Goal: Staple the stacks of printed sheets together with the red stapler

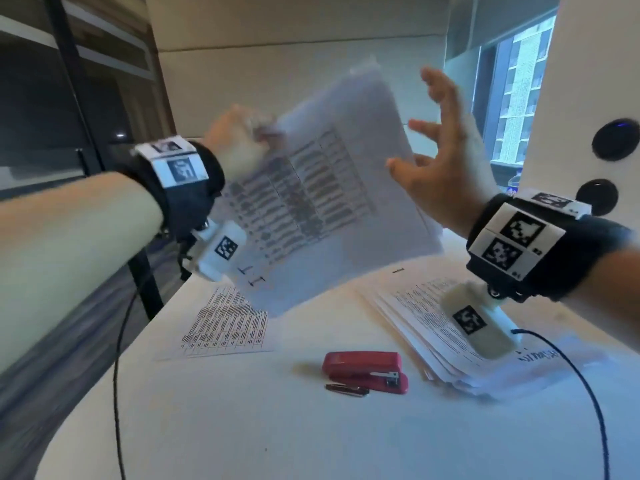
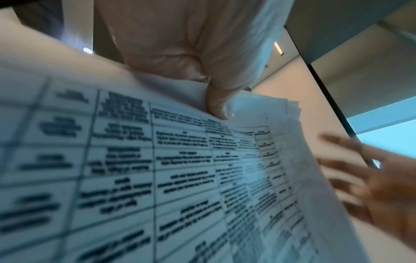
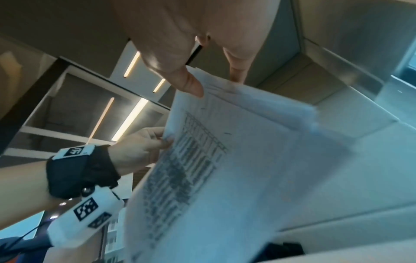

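A stack of printed sheets (image 1: 322,188) with a table on its face is raised above the table, tilted. My left hand (image 1: 239,143) pinches its upper left corner; in the left wrist view the thumb (image 2: 217,105) presses on the top sheet (image 2: 157,169). My right hand (image 1: 440,150) is open with spread fingers beside the stack's right edge, and I cannot tell if it touches the paper; its thumb (image 3: 191,85) shows near the stack's (image 3: 236,169) top corner. The red stapler (image 1: 365,372) lies closed on the white table (image 1: 242,427), below both hands.
A single printed sheet (image 1: 228,323) lies flat at the left of the table. A thick fanned pile of printed sheets (image 1: 433,327) lies at the right. A small dark metal piece (image 1: 346,390) lies by the stapler. Wrist cables trail over the table; a wall stands behind.
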### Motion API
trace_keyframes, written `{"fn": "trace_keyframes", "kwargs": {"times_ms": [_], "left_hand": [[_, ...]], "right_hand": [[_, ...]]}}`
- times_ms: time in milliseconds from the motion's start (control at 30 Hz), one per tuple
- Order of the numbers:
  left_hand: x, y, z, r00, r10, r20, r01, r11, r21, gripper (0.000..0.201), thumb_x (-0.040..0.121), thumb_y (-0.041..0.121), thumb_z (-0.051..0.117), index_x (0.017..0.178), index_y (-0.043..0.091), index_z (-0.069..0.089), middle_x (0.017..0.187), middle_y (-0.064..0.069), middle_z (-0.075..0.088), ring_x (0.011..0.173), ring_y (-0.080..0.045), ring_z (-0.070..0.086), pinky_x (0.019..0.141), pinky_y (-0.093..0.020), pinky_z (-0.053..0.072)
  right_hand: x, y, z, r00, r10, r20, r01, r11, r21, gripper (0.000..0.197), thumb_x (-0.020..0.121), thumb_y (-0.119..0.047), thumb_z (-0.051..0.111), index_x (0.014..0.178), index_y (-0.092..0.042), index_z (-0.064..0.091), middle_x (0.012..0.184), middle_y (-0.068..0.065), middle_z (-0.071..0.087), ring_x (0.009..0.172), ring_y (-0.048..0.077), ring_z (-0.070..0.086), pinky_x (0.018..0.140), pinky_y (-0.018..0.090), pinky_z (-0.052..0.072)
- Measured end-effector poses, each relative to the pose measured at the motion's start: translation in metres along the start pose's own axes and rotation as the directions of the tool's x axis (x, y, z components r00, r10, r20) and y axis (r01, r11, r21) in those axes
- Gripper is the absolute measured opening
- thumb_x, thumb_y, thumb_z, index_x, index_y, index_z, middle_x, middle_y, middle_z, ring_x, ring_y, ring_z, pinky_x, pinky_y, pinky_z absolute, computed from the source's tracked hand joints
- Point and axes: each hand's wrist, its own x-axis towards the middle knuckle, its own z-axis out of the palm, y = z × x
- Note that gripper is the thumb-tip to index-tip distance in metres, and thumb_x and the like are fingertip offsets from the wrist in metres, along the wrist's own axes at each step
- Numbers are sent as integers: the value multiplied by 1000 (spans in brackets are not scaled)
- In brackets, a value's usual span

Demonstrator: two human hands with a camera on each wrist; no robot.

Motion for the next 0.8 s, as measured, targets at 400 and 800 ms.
{"fn": "trace_keyframes", "kwargs": {"times_ms": [400, 800], "left_hand": [[-53, -51, -5, 793, -323, 516, 104, 907, 408, 28, 93, 23, 58, 65, 20, 58, 58, 10, 49, 56, -10, 41, 61, -25, 32], [-145, -103, 114, 616, -375, 693, 119, 914, 388, 34, 90, 28, 61, 58, 22, 49, 61, 6, 46, 58, -11, 41, 54, -23, 28]], "right_hand": [[-87, 26, 49, 337, 568, 751, -22, 803, -596, 43, 86, -17, 63, 128, -15, 57, 127, 1, 60, 107, 15, 56, 94, 29, 46], [-126, 56, 59, 285, 607, 741, 315, 671, -671, 19, 89, -25, 58, 100, -11, 65, 85, 2, 67, 79, 20, 64, 74, 32, 54]]}}
